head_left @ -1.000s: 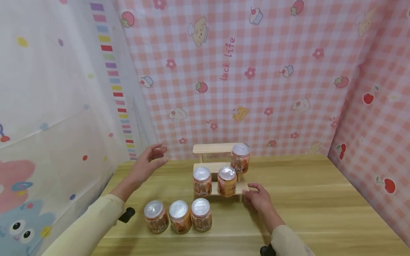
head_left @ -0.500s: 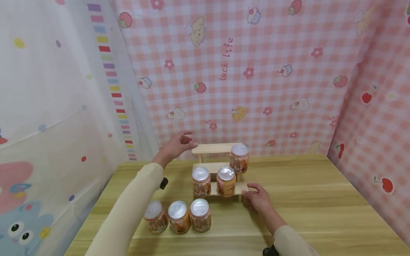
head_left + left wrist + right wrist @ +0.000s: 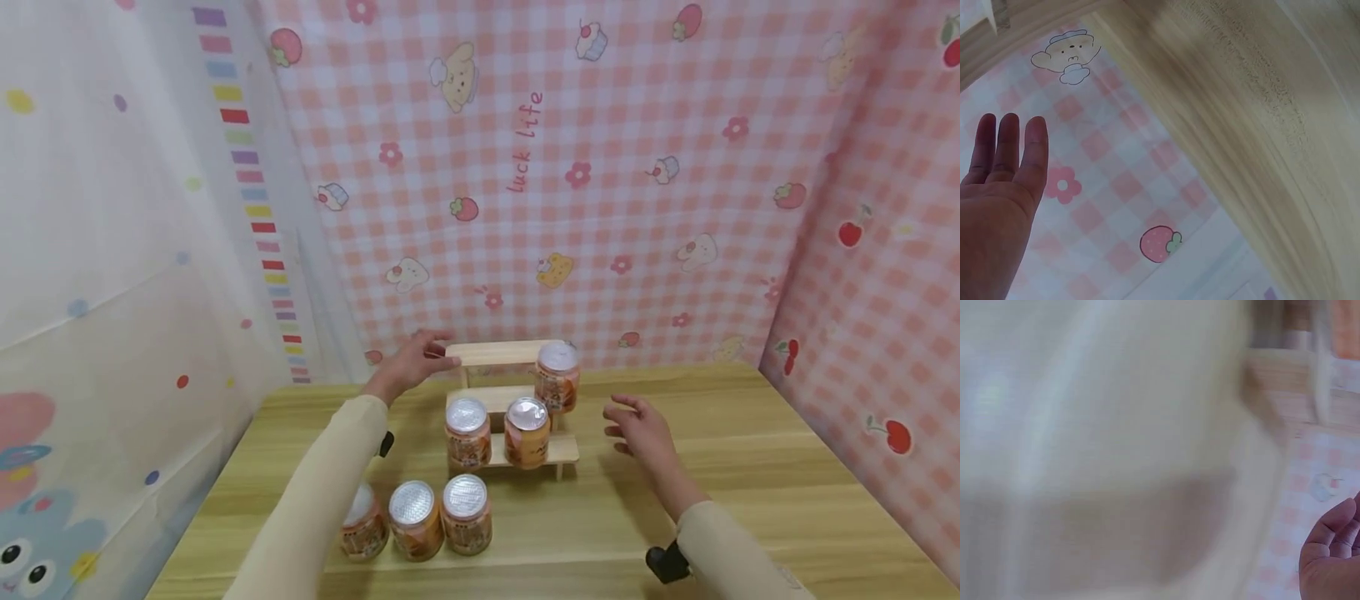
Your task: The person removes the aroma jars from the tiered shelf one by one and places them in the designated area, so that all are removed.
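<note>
Wood table, pink check backdrop. L hand: fingers straight, at stepped rack top-shelf end. R hand: relaxed, empty, just right of rack's cans.

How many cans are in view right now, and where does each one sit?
6. One can on the rack's middle step, two cans on the lowest step, three in a row on the table in front, the leftmost partly hidden by the left sleeve.

stepped rack: pale matt wood | cans: shiny foil lids | table: smooth wood grain
</note>
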### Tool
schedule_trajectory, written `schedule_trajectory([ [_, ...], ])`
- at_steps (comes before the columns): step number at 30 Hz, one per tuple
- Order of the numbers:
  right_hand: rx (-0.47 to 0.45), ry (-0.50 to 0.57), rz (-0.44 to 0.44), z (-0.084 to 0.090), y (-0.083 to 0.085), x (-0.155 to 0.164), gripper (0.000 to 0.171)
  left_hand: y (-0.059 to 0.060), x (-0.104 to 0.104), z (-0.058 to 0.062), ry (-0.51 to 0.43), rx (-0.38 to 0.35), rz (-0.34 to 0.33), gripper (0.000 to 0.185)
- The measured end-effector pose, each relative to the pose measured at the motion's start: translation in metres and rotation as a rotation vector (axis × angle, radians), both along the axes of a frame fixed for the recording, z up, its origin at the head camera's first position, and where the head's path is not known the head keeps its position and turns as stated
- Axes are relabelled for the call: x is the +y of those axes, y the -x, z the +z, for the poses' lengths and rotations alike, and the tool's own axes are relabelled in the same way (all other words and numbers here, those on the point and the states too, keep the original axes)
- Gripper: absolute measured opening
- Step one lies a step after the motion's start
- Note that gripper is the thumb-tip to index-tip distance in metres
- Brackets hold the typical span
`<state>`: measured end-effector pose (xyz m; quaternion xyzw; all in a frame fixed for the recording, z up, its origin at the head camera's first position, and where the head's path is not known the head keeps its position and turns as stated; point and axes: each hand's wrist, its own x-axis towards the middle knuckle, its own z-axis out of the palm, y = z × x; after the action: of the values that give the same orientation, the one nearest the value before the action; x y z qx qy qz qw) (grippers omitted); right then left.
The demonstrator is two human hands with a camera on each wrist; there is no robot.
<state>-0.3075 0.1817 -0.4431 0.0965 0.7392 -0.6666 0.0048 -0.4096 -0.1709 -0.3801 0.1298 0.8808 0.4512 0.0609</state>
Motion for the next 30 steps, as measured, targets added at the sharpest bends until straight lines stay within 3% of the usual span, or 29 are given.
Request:
schedule_trajectory([
  [6, 0.107, 0.02, 0.04, 0.035, 0.017, -0.012, 0.06, 0.0, 0.0, -0.005, 0.011, -0.001, 0.004, 0.051],
  [10, 0.191, -0.012, 0.083, 0.048, 0.026, -0.027, 0.067, 0.001, 0.001, -0.009, -0.009, 0.001, -0.006, 0.049],
  [16, 0.248, -0.084, 0.173, 0.048, 0.027, -0.047, 0.069, -0.003, 0.002, -0.012, -0.022, -0.015, 0.022, 0.049],
  [21, 0.292, -0.102, 0.197, 0.048, 0.024, -0.051, 0.07, -0.005, 0.005, -0.013, -0.011, -0.029, 0.027, 0.051],
  [30, 0.289, -0.195, 0.159, 0.049, 0.031, -0.046, 0.074, 0.0, 0.004, -0.011, -0.005, -0.035, 0.015, 0.051],
])
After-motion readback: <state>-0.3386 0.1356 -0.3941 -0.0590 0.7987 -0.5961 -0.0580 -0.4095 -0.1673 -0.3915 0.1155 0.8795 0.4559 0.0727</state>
